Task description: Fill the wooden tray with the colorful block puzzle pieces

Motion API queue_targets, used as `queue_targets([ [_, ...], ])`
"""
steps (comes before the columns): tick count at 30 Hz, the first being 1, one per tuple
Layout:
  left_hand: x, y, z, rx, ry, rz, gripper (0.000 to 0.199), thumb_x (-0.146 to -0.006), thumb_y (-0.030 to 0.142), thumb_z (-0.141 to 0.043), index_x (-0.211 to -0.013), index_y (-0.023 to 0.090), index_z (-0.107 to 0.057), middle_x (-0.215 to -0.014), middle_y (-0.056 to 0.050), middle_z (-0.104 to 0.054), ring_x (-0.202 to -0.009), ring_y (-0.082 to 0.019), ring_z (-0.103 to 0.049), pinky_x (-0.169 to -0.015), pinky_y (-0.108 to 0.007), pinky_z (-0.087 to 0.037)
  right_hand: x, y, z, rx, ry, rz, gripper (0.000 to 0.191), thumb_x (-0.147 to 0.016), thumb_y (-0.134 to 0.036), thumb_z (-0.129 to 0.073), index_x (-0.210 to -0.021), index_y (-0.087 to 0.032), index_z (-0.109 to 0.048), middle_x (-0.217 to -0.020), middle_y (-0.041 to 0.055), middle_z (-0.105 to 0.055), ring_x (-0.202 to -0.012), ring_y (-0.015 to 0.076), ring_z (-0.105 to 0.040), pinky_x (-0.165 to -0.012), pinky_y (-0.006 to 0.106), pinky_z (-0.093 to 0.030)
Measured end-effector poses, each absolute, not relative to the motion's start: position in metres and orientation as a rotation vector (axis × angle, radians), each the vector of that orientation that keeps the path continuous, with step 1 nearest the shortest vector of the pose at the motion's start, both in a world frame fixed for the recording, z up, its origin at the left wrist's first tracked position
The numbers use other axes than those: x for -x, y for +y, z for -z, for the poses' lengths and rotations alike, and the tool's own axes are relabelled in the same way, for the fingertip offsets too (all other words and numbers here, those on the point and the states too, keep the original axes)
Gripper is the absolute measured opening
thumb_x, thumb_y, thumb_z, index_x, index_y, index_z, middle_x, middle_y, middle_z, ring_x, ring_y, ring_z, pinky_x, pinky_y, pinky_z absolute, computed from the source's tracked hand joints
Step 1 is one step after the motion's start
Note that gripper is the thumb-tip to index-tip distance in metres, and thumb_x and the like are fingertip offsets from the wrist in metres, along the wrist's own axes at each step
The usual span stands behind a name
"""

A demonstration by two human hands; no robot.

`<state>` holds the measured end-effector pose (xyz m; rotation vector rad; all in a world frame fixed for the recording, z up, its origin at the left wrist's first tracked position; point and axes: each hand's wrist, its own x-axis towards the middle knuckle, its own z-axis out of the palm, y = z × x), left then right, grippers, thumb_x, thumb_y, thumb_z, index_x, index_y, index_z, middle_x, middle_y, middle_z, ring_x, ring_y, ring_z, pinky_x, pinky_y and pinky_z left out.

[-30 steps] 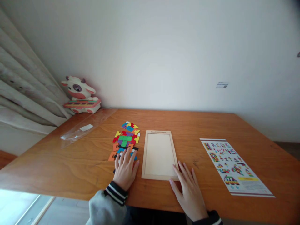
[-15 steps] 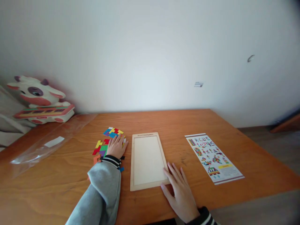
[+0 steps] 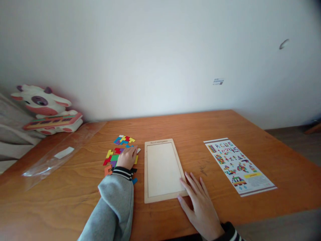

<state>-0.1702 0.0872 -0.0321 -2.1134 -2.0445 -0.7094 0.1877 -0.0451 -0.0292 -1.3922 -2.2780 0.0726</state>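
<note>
Head view: left hand point(image 3: 127, 157) rests on puzzle pieces point(image 3: 117, 150) beside tray point(image 3: 163, 197).

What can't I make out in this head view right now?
- Puzzle pieces: those under the left hand and its sleeve are hidden; whether the fingers grip one is unclear.
- Tray: its near right corner is covered by the right hand; the engraved text on its far rim is too small.
- Pattern sheet: print too small to read.
- Cow toy: blurred.
</note>
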Motion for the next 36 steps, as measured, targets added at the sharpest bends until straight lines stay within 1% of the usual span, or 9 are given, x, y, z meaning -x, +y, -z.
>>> queue_targets([
  [5,0.169,0.086,0.026,2.085,-2.049,0.698,0.038,-0.098,0.041,-0.046,-0.115,0.018,-0.070,-0.126,-0.012,-0.070,-0.117,-0.027,-0.065,-0.105,-0.043,-0.050,-0.189,-0.045,0.032,1.395,-2.291,-0.060,0.053,-0.098,-0.042,-0.052,-0.148,-0.026,-0.046,-0.156,0.0080,-0.045,-0.143,0.0318,-0.043,-0.115,0.058,-0.036],
  [9,0.168,0.083,0.027,2.033,-2.109,0.653,0.041,-0.097,0.044,-0.045,-0.114,0.017,-0.071,-0.129,-0.014,-0.068,-0.118,-0.030,-0.064,-0.105,-0.046,-0.048,-0.190,-0.045,0.034,1.379,-2.303,-0.049,0.054,-0.097,-0.043,-0.054,-0.147,-0.026,-0.046,-0.156,0.0086,-0.045,-0.142,0.0327,-0.044,-0.114,0.059,-0.037],
  [12,0.168,0.081,0.030,2.018,-2.135,0.610,0.039,-0.096,0.039,-0.045,-0.115,0.017,-0.071,-0.135,-0.014,-0.064,-0.122,-0.032,-0.060,-0.107,-0.049,-0.046,-0.191,-0.042,0.032,1.357,-2.261,-0.046,0.050,-0.096,-0.044,-0.055,-0.142,-0.026,-0.051,-0.150,0.0089,-0.052,-0.137,0.0334,-0.050,-0.111,0.059,-0.040],
  [15,0.166,0.078,0.032,1.998,-2.158,0.585,0.039,-0.093,0.032,-0.045,-0.122,0.018,-0.069,-0.141,-0.013,-0.060,-0.126,-0.033,-0.056,-0.108,-0.052,-0.044,-0.189,-0.030,0.026,1.354,-2.152,-0.112,0.044,-0.097,-0.042,-0.054,-0.137,-0.025,-0.055,-0.136,0.0100,-0.065,-0.126,0.0304,-0.060,-0.105,0.051,-0.049],
  [17,0.165,0.076,0.032,1.977,-2.174,0.584,0.040,-0.092,0.029,-0.045,-0.124,0.019,-0.068,-0.142,-0.012,-0.059,-0.128,-0.034,-0.054,-0.108,-0.053,-0.044,-0.186,-0.020,0.023,1.359,-2.063,-0.168,0.045,-0.098,-0.041,-0.051,-0.139,-0.022,-0.052,-0.134,0.0120,-0.065,-0.124,0.0291,-0.061,-0.103,0.048,-0.051],
  [21,0.166,0.070,0.032,1.957,-2.188,0.610,0.040,-0.093,0.029,-0.045,-0.125,0.020,-0.067,-0.140,-0.011,-0.061,-0.127,-0.032,-0.056,-0.108,-0.052,-0.044,-0.181,-0.006,0.024,1.328,-2.026,-0.214,0.050,-0.099,-0.043,-0.050,-0.143,-0.021,-0.046,-0.138,0.0137,-0.061,-0.127,0.0294,-0.058,-0.105,0.051,-0.050],
  [28,0.169,0.066,0.035,1.983,-2.182,0.644,0.035,-0.094,0.043,-0.052,-0.118,0.025,-0.071,-0.132,-0.006,-0.067,-0.121,-0.030,-0.060,-0.107,-0.048,-0.045,-0.183,-0.008,0.032,1.344,-2.029,-0.317,0.049,-0.098,-0.045,-0.051,-0.141,-0.022,-0.047,-0.136,0.0129,-0.062,-0.125,0.0302,-0.058,-0.106,0.053,-0.049],
  [32,0.167,0.067,0.035,1.943,-2.199,0.656,0.036,-0.099,0.040,-0.045,-0.117,0.024,-0.072,-0.133,-0.007,-0.067,-0.122,-0.031,-0.059,-0.105,-0.050,-0.046,-0.183,-0.007,0.030,1.344,-2.033,-0.327,0.048,-0.098,-0.047,-0.050,-0.139,-0.022,-0.047,-0.134,0.0132,-0.062,-0.123,0.0301,-0.059,-0.105,0.054,-0.049],
  [36,0.162,0.066,0.030,1.963,-2.177,0.666,0.032,-0.096,0.036,-0.050,-0.116,0.025,-0.073,-0.133,-0.006,-0.066,-0.121,-0.030,-0.058,-0.104,-0.049,-0.047,-0.183,-0.006,0.030,1.351,-2.032,-0.326,0.047,-0.098,-0.047,-0.050,-0.138,-0.022,-0.048,-0.132,0.0137,-0.063,-0.121,0.0303,-0.060,-0.104,0.054,-0.050],
])
